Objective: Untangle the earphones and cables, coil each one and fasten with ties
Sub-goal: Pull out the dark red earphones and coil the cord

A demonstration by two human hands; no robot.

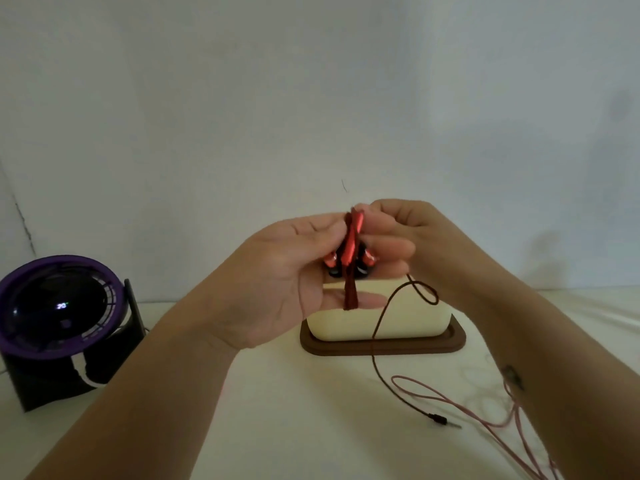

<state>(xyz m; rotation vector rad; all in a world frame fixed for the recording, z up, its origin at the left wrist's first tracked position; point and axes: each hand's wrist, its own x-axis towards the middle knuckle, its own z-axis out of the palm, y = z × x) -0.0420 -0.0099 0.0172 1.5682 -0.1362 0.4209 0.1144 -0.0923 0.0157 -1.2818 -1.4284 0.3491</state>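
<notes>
Pink thin cable lies looped on the white counter at the near right, ending in a dark plug. Above, the left hand and right hand both pinch a coiled bundle of red earphones — raised over a cream box on a brown tray.

I see both hands raised mid-frame, the left hand and right hand meeting around the earphones. Behind them a box sits on a tray. A fan stands far left; a cable lies right, on the table.
</notes>
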